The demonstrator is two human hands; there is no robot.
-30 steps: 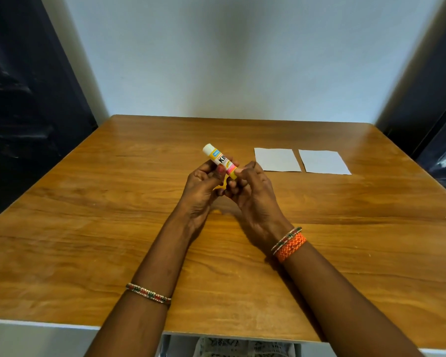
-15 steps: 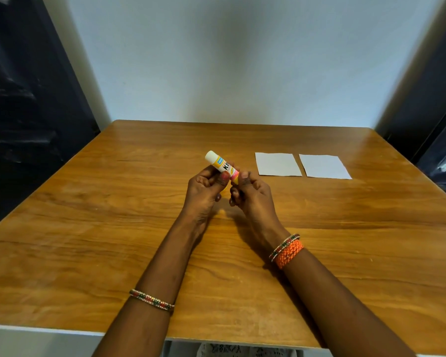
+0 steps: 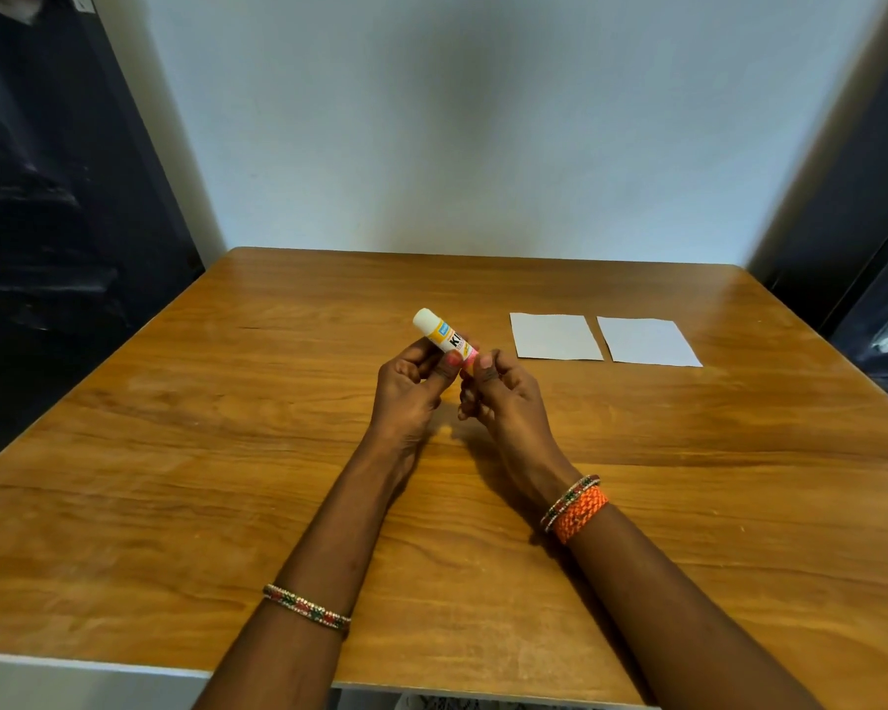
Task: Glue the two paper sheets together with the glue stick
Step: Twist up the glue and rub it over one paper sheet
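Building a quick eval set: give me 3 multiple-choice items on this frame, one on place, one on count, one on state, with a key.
1. Where do the paper sheets lie relative to the hands?
A. Far side of the table, to the right
B. Under the left forearm
C. Stacked at the near edge

2. How many paper sheets are on the table?
A. One
B. Two
C. Four

3. What is the state of the glue stick?
A. Lying on the table
B. Standing on a sheet
C. Held above the table by both hands

Key:
1 A: both paper sheets lie beyond and right of the hands on the table.
2 B: two separate sheets side by side, a thin gap between them.
3 C: the left hand and right hand both grip the glue stick, its white end up.
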